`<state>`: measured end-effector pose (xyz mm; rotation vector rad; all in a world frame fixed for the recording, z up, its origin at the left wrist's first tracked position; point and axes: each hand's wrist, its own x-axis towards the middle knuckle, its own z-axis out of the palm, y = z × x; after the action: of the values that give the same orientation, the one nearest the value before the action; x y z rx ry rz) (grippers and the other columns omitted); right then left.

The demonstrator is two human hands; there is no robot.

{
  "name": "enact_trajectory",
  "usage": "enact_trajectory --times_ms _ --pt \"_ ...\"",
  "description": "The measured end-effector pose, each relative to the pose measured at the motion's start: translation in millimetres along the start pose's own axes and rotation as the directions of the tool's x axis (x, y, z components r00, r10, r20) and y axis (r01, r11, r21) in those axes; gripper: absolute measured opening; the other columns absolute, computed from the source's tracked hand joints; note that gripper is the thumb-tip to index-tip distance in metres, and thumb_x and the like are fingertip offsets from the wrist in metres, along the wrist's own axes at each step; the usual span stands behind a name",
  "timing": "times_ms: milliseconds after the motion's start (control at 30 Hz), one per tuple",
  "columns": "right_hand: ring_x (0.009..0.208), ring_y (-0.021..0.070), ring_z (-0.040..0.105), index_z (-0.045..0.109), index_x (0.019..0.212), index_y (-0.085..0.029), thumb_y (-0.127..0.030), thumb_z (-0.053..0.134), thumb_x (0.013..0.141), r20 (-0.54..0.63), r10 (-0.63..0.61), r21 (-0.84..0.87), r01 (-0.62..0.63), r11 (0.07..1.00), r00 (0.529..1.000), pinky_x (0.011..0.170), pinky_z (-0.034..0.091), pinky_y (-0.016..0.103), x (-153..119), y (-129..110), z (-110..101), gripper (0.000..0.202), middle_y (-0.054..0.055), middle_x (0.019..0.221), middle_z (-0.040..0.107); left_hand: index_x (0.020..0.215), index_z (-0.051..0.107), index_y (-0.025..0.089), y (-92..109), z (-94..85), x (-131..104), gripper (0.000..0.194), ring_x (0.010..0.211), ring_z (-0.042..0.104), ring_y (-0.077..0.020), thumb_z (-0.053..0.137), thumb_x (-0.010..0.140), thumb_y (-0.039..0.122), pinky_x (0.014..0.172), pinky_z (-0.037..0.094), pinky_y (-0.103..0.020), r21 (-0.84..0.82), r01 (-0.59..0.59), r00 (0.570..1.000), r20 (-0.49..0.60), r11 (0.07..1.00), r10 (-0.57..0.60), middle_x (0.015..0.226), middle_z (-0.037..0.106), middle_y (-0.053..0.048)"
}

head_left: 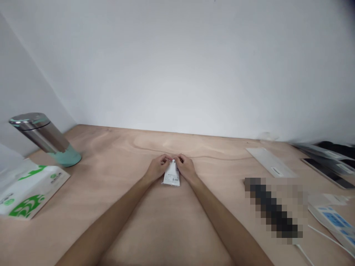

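A small white packet (172,175) in clear plastic, with printed text and a barcode, lies on the wooden table (163,229) in front of me. My left hand (158,168) pinches its upper left edge, fingers bent inward. At the upper right edge, my right hand (186,167) is closed on the same packet. A small white bit (173,160) shows at the top between the fingertips; what it is I cannot make out. The fingers partly hide the packet's top end.
On the left stand a steel and mint-green tumbler (52,142) and a white and green package (36,188). To the right lie a clear sleeve (267,160), a dark phone-like slab (327,173), a blurred-out dark object (271,208), a white cable (330,236) and a blue-printed packet (334,218). A white wall (177,74) rises behind.
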<state>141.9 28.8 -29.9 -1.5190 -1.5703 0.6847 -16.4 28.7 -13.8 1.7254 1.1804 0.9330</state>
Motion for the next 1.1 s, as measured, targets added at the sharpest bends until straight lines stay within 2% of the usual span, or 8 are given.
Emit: enact_trajectory --times_ms 400,1100 --pt "0.074 0.0134 0.059 0.068 0.082 -0.019 -0.033 0.048 0.086 0.004 0.007 0.001 -0.007 1.0 1.0 0.064 0.039 0.022 -0.9 -1.9 -0.5 0.025 0.001 0.082 0.069 0.093 0.064 0.015 0.2 0.6 -0.7 0.022 0.066 0.058 -0.0087 0.048 0.084 0.027 0.057 0.042 -0.016 0.048 -0.02 1.0 0.007 0.999 0.02 0.082 0.066 -0.002" --pt "0.075 0.0134 0.06 0.069 0.082 -0.019 -0.033 0.048 0.086 -0.003 0.0 -0.024 0.0 1.0 1.0 0.065 0.038 0.022 -0.2 -1.3 -0.1 0.025 0.001 0.084 0.07 0.095 0.063 0.016 -2.2 1.6 0.2 0.023 0.064 0.057 -0.0084 0.046 0.085 0.027 0.056 0.041 -0.016 0.087 -0.029 1.0 0.012 0.996 0.029 0.081 0.066 -0.002"
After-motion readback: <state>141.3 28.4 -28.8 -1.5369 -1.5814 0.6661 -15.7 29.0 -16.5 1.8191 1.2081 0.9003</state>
